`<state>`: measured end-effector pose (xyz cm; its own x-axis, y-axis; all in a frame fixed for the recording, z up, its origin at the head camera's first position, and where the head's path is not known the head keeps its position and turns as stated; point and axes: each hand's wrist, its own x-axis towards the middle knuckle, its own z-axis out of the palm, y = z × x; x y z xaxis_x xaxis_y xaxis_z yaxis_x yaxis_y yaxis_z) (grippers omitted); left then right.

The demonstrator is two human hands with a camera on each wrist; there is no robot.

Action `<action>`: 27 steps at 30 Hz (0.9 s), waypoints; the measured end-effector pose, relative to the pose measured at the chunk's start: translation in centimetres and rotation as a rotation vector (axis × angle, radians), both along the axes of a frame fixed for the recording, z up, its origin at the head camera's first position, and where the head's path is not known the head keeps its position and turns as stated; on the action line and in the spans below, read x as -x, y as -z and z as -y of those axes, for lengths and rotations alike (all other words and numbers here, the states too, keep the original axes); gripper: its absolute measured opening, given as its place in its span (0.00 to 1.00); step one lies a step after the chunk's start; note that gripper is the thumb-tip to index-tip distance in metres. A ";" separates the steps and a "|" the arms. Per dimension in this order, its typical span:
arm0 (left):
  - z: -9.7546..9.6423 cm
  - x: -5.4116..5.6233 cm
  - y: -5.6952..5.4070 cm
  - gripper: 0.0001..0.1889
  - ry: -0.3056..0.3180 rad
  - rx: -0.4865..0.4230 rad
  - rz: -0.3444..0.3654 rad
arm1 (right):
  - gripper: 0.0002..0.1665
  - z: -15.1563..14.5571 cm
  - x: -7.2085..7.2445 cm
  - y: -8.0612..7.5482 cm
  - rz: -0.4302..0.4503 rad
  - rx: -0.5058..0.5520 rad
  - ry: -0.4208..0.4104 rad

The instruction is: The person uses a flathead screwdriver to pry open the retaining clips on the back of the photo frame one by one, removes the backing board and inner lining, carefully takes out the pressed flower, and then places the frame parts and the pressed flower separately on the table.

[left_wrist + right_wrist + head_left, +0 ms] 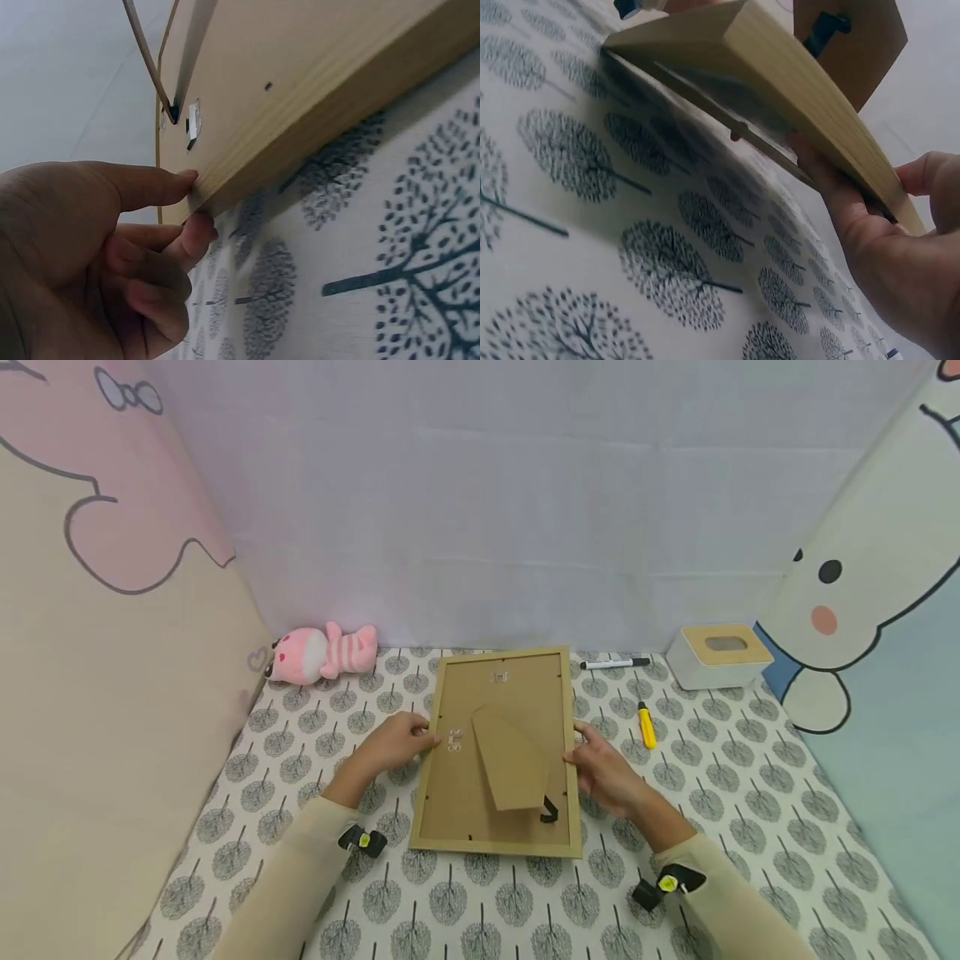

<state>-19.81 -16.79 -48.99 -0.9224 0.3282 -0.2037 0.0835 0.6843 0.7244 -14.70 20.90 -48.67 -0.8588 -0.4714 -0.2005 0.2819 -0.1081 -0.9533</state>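
A wooden picture frame (457, 793) lies back side up in the middle of the head view, its brown backing and slanted easel stand (510, 768) showing. Its right side is raised off the cloth, as the right wrist view shows. My left hand (397, 741) pinches the left edge between thumb and fingers. On the opposite edge, my right hand (606, 770) grips the frame, thumb on the back and fingers underneath. A black ribbon (550, 811) shows by the stand's foot. Small metal hangers (455, 740) sit on the backing. The front of the frame is hidden.
A pink plush toy (322, 654) lies at the back left. Behind the frame to the right are a marker (615, 663) and a yellow utility knife (647, 727). A white tissue box (718, 657) with a wooden lid stands at the back right corner. Fabric walls surround the tree-patterned cloth (450, 902).
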 end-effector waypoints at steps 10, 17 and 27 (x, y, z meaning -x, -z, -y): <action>-0.1 -0.2 0.3 0.24 -0.033 0.058 -0.005 | 0.34 -1.3 1.4 -0.4 -0.178 -0.390 -0.076; -0.5 -0.3 0.9 0.27 -0.044 0.102 -0.016 | 0.42 -1.0 1.2 -0.2 -0.213 -0.560 -0.013; -1.2 -0.7 0.6 0.28 -0.082 0.199 -0.039 | 0.32 -0.8 1.2 0.5 -0.195 -0.678 0.108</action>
<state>-19.09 -15.57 -49.63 -0.9528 0.2086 -0.2204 0.0470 0.8189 0.5720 -15.90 21.68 -49.12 -0.9437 -0.2075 -0.2575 0.1207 0.5089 -0.8523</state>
